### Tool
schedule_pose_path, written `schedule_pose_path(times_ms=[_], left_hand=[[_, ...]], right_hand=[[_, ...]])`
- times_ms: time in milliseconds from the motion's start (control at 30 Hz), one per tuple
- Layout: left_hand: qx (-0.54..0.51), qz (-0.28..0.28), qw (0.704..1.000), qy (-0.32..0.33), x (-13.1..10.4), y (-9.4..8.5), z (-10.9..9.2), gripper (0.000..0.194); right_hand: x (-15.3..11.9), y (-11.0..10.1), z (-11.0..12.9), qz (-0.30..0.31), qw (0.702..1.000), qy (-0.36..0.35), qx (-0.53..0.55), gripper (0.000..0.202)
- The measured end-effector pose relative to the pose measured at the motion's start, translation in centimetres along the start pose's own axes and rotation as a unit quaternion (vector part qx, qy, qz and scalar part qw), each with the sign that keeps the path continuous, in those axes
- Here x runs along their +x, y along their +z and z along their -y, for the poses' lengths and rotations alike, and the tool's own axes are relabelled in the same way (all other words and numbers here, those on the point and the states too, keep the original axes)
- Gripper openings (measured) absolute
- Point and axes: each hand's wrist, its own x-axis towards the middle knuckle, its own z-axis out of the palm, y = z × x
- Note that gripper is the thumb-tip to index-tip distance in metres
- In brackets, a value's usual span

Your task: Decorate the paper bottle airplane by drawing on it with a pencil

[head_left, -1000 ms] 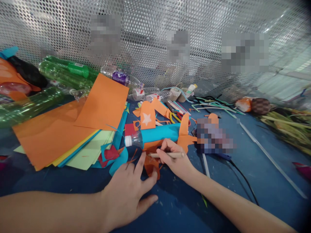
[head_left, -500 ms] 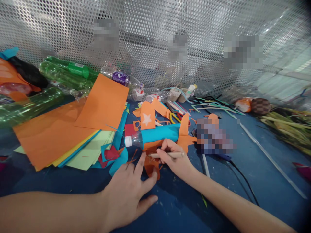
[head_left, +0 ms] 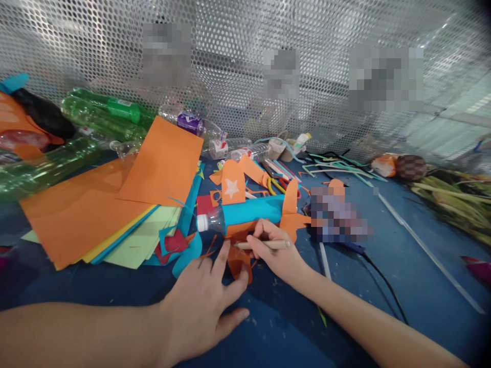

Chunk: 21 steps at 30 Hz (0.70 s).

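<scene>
A plastic bottle point(head_left: 249, 210) wrapped in blue paper lies on its side, its white cap to the left. Orange paper fins point(head_left: 290, 209) stick out at its right end. On its near side is an orange paper wing point(head_left: 238, 268). My left hand point(head_left: 203, 296) lies with fingers spread, its fingertips on that wing. In my right hand point(head_left: 274, 245) a pale pen or pencil point(head_left: 264, 245) is pinched, the tip touching the orange wing, where faint lines show. On the far side stands another orange wing point(head_left: 232, 179) bearing a white star.
Coloured paper sheets point(head_left: 99, 220) are stacked at left, with green bottles point(head_left: 103, 112) behind. Scissors point(head_left: 278, 185) and straws point(head_left: 337, 166) lie beyond the wrapped bottle. A black cable point(head_left: 387, 286) runs at right. A perforated metal screen point(head_left: 238, 41) rises at the back.
</scene>
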Motion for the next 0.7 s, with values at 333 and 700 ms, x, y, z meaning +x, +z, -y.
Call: schedule_pose_path(times_ms=[333, 700], left_hand=[[0.011, 0.008, 1.0, 0.005, 0.03, -0.16, -0.07, 0.045], [0.004, 0.005, 1.0, 0.002, 0.08, -0.04, -0.01, 0.045]], right_hand=[[-0.05, -0.14, -0.17, -0.002, 1.0, -0.001, 0.005, 0.021], [-0.03, -0.09, -0.24, 0.006, 1.0, -0.004, 0.019, 0.022]])
